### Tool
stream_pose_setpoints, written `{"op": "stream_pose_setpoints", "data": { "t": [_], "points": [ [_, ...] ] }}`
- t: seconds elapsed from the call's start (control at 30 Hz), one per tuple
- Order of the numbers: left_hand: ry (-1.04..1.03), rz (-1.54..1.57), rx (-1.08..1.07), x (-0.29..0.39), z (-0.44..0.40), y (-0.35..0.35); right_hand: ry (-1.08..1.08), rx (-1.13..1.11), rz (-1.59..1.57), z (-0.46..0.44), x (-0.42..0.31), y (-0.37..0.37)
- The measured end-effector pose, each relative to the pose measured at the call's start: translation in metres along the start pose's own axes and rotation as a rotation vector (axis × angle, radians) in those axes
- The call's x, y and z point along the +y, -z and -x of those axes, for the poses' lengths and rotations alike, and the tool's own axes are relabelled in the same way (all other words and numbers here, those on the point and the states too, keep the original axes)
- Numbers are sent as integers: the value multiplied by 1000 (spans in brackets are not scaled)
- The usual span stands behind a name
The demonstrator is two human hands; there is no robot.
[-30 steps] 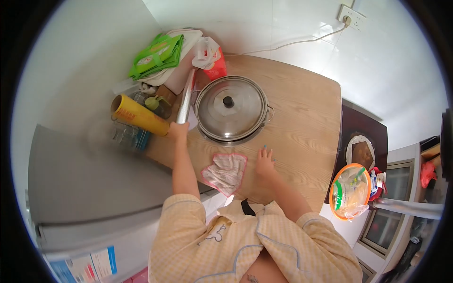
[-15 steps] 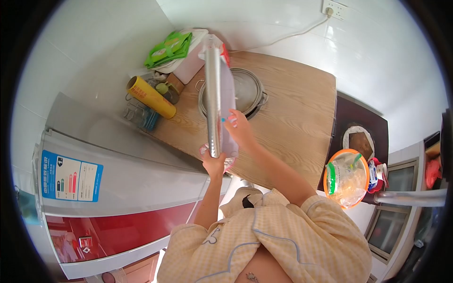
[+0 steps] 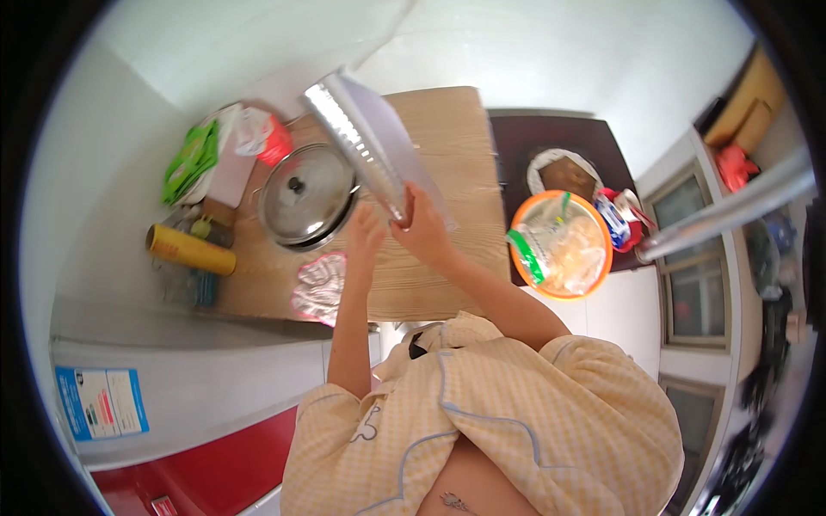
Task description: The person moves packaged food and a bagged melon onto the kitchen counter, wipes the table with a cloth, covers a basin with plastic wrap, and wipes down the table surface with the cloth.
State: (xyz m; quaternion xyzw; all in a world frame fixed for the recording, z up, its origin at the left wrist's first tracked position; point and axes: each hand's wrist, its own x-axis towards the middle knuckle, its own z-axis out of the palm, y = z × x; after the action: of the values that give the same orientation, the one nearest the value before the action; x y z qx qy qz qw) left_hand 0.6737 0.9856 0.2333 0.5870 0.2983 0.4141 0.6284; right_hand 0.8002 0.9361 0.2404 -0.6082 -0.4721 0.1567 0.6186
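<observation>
A shiny silver roll [image 3: 357,142], which looks like foil with a loose pale sheet along its right side, is held slanted above the wooden table. My right hand [image 3: 422,219] is closed round its lower end. Just left of that end, my left hand [image 3: 366,234] is apart from the roll, blurred, its fingers loosely bent and nothing visible in them. Beneath and to the left lies a crumpled silvery-pink cover with a pink edge [image 3: 318,290]. Behind the left hand stands a lidded pot [image 3: 297,205] with a black knob.
A yellow roll [image 3: 191,249], a green bag [image 3: 191,162] and a red-and-white plastic bag [image 3: 274,138] are at the table's left. To the right, an orange-rimmed basin [image 3: 520,262] holds plastic bags. Below left is the fridge with its blue label [image 3: 103,402].
My view has turned to the right. My left hand has let go of the roll's lower end, and my right hand now grips there. From upright in view, the roll has tilted to the left.
</observation>
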Motion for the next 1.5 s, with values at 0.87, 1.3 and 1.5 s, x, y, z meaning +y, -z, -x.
{"op": "stream_pose_setpoints", "data": {
  "t": [0.87, 1.3, 1.5],
  "points": [
    [440, 786, 111, -74, -52, -143, -219, -27, 1002, 78, 26, 170],
    [525, 1003, -252, -56, -39, -180, -383, -141, 700, 96, 26, 230],
    [511, 886, -81, -74, -44, -225, -197, 16, 1127, 98, 41, 228]
  ]
}}
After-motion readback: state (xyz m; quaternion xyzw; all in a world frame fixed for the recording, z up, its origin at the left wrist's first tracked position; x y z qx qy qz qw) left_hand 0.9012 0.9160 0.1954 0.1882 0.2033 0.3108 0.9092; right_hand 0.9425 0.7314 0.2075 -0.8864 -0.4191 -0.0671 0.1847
